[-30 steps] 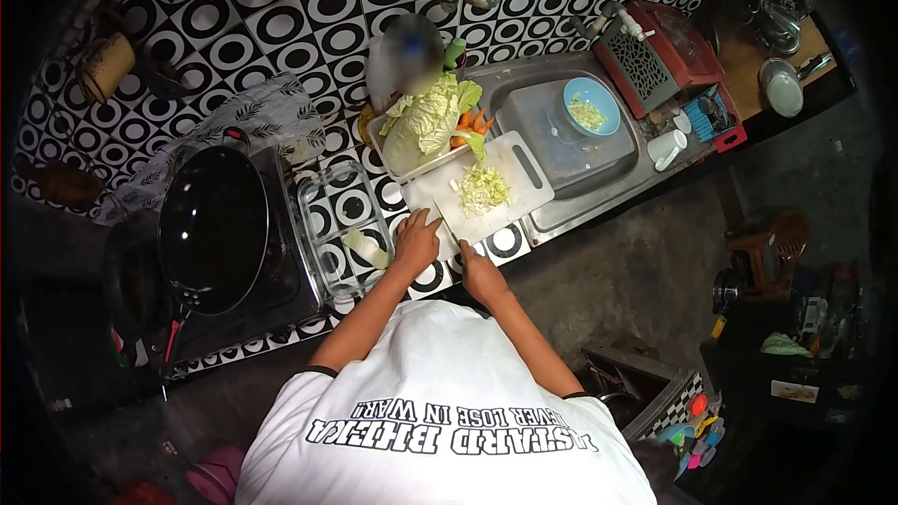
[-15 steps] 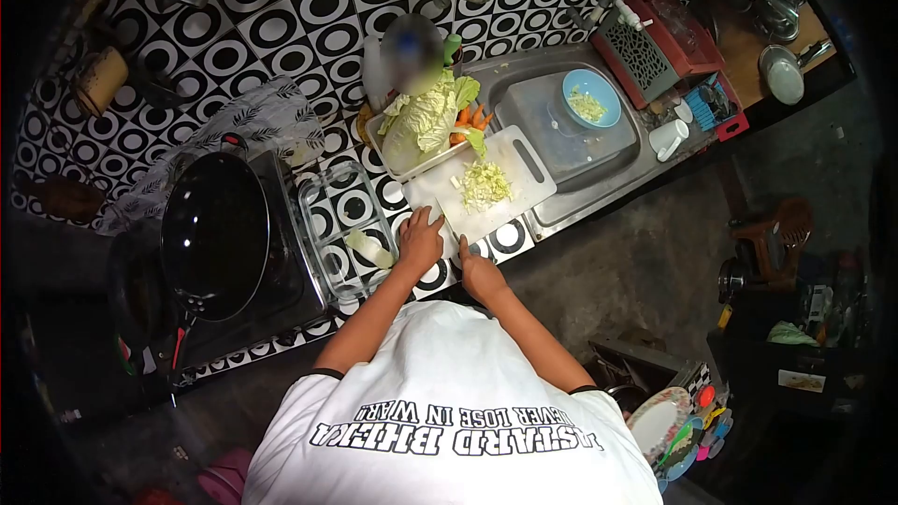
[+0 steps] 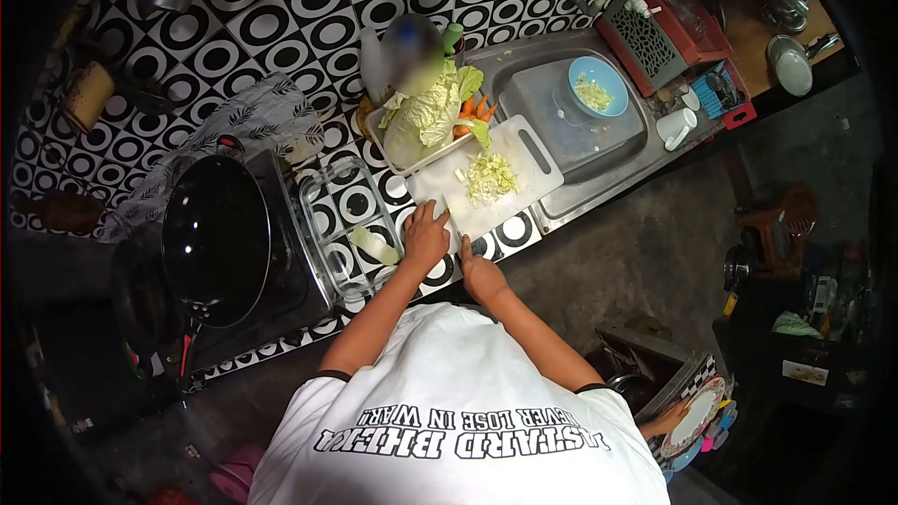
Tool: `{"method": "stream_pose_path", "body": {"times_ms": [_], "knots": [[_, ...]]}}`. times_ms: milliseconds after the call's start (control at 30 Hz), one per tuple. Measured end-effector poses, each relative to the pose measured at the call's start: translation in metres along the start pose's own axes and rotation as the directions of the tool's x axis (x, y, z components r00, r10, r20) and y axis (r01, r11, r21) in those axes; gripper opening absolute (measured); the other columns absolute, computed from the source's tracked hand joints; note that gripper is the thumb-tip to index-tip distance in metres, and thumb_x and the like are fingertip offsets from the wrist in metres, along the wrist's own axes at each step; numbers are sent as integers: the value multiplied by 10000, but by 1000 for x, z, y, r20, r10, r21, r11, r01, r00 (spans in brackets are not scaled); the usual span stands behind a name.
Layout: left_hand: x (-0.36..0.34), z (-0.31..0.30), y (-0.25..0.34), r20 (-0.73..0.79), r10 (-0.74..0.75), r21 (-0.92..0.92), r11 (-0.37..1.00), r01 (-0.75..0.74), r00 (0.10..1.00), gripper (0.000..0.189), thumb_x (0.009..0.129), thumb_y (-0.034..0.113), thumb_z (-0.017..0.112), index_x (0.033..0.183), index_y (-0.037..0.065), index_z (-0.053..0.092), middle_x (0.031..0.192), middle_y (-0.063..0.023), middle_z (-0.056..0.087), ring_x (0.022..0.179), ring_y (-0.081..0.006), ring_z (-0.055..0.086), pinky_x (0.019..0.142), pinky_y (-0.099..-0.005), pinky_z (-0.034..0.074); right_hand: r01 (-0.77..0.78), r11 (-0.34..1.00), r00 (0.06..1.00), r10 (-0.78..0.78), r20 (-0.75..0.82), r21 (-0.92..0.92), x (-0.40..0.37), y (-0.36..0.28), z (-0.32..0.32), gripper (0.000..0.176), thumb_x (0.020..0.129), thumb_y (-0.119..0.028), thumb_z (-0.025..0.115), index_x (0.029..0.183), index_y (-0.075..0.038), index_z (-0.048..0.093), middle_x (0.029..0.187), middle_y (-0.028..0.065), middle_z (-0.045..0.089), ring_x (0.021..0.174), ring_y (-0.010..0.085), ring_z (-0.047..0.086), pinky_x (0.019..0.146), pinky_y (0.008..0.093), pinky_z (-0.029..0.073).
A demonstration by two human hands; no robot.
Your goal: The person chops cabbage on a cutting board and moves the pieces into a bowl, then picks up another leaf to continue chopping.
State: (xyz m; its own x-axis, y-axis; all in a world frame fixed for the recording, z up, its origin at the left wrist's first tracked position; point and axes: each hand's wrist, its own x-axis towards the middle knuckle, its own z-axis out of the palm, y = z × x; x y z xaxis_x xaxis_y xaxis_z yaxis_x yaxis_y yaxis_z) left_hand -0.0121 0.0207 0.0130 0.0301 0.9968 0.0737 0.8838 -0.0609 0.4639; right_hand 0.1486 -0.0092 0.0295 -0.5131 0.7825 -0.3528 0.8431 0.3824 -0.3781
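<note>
On the white cutting board (image 3: 538, 182), near its lower left corner, my left hand (image 3: 426, 236) has its fingers bent and pressed down; what lies beneath them is too small to tell. Beside it, my right hand (image 3: 482, 276) is closed round a knife, index finger stretched along it, the thin blade barely visible between both hands. Chopped cabbage (image 3: 490, 178) is heaped on the board. Behind stands a white tray (image 3: 432, 161) holding a cabbage (image 3: 416, 122) and carrots (image 3: 477, 109). A pale leaf piece (image 3: 374, 245) lies in a glass dish (image 3: 313, 210) at left.
A black wok (image 3: 215, 243) sits on the stove. The sink (image 3: 641, 145) at right holds a blue bowl (image 3: 613, 105) with chopped pieces. A white cup (image 3: 673, 126) and a red rack (image 3: 645, 47) stand beyond. Another person's hand (image 3: 666, 421) touches a plate (image 3: 694, 421) at lower right.
The view has shifted slightly. Another person's hand has appeared at the plate at lower right. My hands keep nearly the same place on the board.
</note>
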Motion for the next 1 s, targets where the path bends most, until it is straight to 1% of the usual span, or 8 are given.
{"method": "stream_pose_path", "body": {"times_ms": [433, 533, 633, 733, 800, 900, 933, 1000], "knots": [[1, 2, -3, 0, -43, -61, 997, 43, 999, 396, 726, 94, 633, 1116, 109, 694, 1285, -136, 506, 1271, -303, 428, 1007, -468, 344, -16, 997, 1000, 17, -15, 80, 10, 6, 6, 704, 797, 4, 469, 1435, 151, 208, 809, 270, 643, 713, 392, 660, 651, 444, 545], [1, 1, -1, -26, -48, -72, 996, 46, 999, 398, 719, 83, 623, 1108, 101, 705, 1300, -150, 526, 1259, -301, 449, 991, -459, 364, -16, 997, 1000, 17, -6, 76, 21, 8, 2, 718, 794, 11, 472, 1442, 146, 193, 813, 269, 643, 728, 393, 658, 661, 442, 541], [1, 1, 0, -28, -63, -61, 996, 62, 998, 398, 718, 82, 622, 1106, 101, 705, 1295, -148, 530, 1256, -300, 452, 994, -455, 364, -19, 999, 999, 17, 46, 33, 33, 12, 1, 756, 818, -23, 496, 1464, 125, 132, 870, 275, 643, 781, 376, 673, 691, 430, 558], [0, 3, 0, -41, -64, -75, 995, 61, 997, 401, 723, 80, 616, 1114, 102, 701, 1302, -149, 527, 1253, -302, 454, 998, -455, 364, 22, 999, 999, -23, 27, 27, 38, 22, 2, 753, 812, -19, 494, 1463, 119, 143, 876, 276, 646, 782, 378, 673, 694, 435, 554], [-1, 4, -2, -23, -61, -79, 995, 59, 998, 405, 733, 87, 619, 1131, 108, 689, 1309, -145, 513, 1268, -304, 438, 1007, -467, 350, 85, 993, 996, -84, -14, 82, 36, 29, -4, 749, 767, 23, 495, 1444, 124, 191, 836, 281, 643, 759, 412, 651, 687, 470, 526], [-4, 6, -2, -23, -44, -68, 997, 42, 999, 412, 746, 95, 620, 1154, 112, 674, 1319, -143, 496, 1288, -308, 419, 1018, -474, 337, 94, 987, 995, -97, 18, 131, 30, 44, -14, 738, 770, 25, 490, 1447, 103, 206, 876, 292, 645, 780, 426, 648, 696, 480, 523], [-5, 7, -1, -41, -29, -55, 998, 26, 999, 414, 748, 97, 616, 1159, 109, 671, 1323, -146, 495, 1293, -310, 416, 1018, -471, 338, 98, 986, 995, -101, 17, 131, 29, 49, -17, 738, 770, 25, 490, 1447, 103, 206, 876, 292, 645, 780, 426, 648, 696, 480, 523], [-6, 7, 2, -49, -30, -31, 999, 28, 998, 433, 752, 100, 614, 1183, 104, 658, 1324, -154, 499, 1293, -317, 420, 1020, -461, 342, 108, 993, 994, -106, -29, 45, 26, 58, -23, 705, 787, 19, 481, 1441, 101, 233, 881, 278, 647, 775, 399, 665, 687, 456, 541]]}}
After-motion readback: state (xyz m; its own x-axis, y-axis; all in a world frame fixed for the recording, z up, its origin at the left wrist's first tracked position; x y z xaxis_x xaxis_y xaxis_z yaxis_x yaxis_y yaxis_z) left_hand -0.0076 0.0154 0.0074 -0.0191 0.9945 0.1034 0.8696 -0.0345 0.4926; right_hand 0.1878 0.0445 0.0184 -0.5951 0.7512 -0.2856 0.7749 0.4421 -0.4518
